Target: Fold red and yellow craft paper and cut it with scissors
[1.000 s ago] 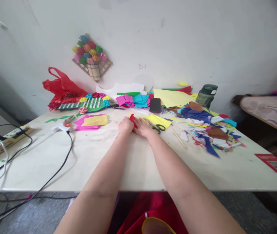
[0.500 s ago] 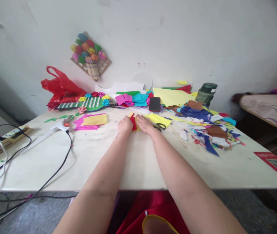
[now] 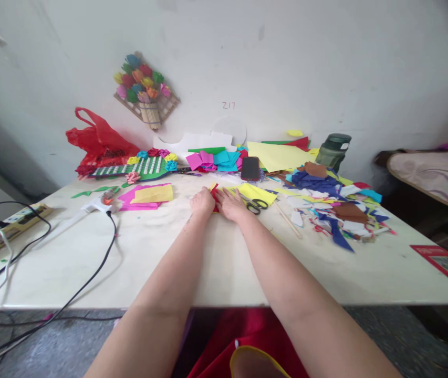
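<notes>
Both my arms reach out over the pale table (image 3: 168, 262). My left hand (image 3: 202, 202) and my right hand (image 3: 229, 203) lie side by side at the table's middle, pressing down on a small piece of red paper (image 3: 215, 192) that shows only as a sliver between them. The left hand's fingers are curled on the paper; the right hand's fingers lie flatter on it. A yellow sheet (image 3: 256, 192) and black-handled scissors (image 3: 254, 206) lie just right of my right hand.
A dark phone (image 3: 250, 168), stacks of coloured paper (image 3: 218, 159) and a green jar (image 3: 334, 150) stand along the wall. Paper scraps (image 3: 337, 210) cover the right side. Pink and yellow sheets (image 3: 148, 196), a red bag (image 3: 100, 142), a power strip (image 3: 7, 226) and cables (image 3: 90, 273) lie left.
My right hand has slid left, closing the gap to my left hand, so less of the red paper shows. The left hand has stayed in place.
</notes>
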A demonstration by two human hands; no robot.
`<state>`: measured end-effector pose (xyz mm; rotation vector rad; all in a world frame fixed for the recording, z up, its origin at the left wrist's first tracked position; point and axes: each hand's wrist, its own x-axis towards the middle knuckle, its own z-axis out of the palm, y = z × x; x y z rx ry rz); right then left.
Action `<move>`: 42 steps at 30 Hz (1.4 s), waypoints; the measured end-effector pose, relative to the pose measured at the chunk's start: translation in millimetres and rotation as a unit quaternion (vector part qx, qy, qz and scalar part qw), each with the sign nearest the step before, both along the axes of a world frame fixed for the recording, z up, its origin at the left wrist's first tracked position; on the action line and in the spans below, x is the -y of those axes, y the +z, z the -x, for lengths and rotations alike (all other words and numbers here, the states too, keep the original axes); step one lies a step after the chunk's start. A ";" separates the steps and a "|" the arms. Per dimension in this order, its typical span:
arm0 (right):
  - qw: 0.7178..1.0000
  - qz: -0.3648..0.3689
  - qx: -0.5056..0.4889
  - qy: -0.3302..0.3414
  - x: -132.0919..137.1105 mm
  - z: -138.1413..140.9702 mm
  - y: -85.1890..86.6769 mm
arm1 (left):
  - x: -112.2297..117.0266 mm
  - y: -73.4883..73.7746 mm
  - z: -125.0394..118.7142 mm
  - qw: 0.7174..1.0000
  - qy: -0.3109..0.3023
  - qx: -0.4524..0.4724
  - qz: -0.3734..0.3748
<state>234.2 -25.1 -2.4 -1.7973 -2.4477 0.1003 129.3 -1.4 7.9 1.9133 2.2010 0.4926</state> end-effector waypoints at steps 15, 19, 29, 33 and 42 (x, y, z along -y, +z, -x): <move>0.999 0.032 -0.016 -0.006 5.6 -0.1 5.0 | -3.9 5.9 0.4 0.999 -0.004 -0.018 0.027; 1.000 0.023 -0.016 -0.005 2.8 -0.2 1.8 | -4.3 2.3 1.9 0.999 -0.014 -0.029 0.013; 0.970 -0.086 -0.073 -0.215 -1.2 -40.9 34.7 | -9.3 -3.0 6.9 0.999 -0.016 -0.012 -0.024; 0.959 -0.011 -0.032 -0.281 3.0 -53.9 44.8 | -13.8 -4.0 10.3 0.999 -0.012 -0.004 -0.032; 0.960 0.062 0.002 -0.275 11.3 -48.3 53.1 | -17.2 -5.1 18.6 0.999 -0.009 0.003 -0.036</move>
